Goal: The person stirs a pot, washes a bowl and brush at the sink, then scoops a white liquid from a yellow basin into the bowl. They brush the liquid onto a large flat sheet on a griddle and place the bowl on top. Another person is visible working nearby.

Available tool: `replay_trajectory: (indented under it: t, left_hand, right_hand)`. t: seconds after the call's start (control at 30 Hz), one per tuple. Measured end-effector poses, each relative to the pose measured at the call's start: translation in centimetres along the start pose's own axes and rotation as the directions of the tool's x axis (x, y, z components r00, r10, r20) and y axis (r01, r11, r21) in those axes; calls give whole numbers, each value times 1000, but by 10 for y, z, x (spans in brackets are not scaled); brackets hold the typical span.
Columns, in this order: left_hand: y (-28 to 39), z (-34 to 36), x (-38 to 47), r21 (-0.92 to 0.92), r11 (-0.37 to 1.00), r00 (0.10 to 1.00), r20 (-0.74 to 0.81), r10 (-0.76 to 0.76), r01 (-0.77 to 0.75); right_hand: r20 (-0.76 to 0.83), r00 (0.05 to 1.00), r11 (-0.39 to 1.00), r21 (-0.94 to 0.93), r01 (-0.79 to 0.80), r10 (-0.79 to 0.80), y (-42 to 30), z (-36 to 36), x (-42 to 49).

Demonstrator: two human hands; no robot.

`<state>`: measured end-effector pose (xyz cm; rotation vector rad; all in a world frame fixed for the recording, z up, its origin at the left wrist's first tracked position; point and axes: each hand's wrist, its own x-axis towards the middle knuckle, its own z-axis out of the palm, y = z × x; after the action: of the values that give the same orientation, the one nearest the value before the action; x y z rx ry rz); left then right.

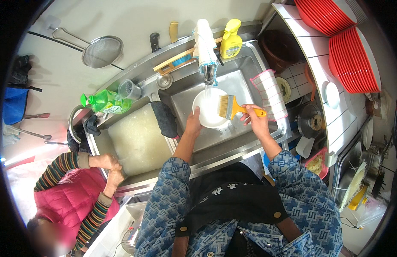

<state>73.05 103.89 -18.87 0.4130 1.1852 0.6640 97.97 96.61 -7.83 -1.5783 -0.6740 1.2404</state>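
Note:
My left hand (194,123) grips the near-left rim of a round white bowl (207,112), with the thumb on its edge. Water runs from the faucet spout (209,75) into the bowl, over the right basin of the steel sink (190,96). A flat bristle brush with an orange-yellow handle (248,110) is in my right hand (257,121). Its bristles lie over the bowl's right side; whether they touch it I cannot tell. A white cloth (205,45) is wrapped around the faucet.
Cloudy water (139,141) fills the left basin, where another person's hands (113,170) meet at the near edge. A dark cloth (164,119) drapes over the divider. Behind stand a green soap bottle (110,102) and a yellow spray bottle (231,40). Red bowls (352,61) are stacked on the right shelf.

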Motion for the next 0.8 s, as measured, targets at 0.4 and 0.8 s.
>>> replay_trajectory:
  t: [0.4, 0.8]
  left_hand:
    - [7, 4, -7, -39, 999, 1000, 6, 21, -21]
    - [7, 3, 0, -6, 1000, 1000, -23, -3, 2]
  right_hand:
    - [-1, 1000, 1000, 1, -12, 12, 3, 5, 1]
    - [4, 1000, 1000, -12, -11, 11, 4, 4, 3]
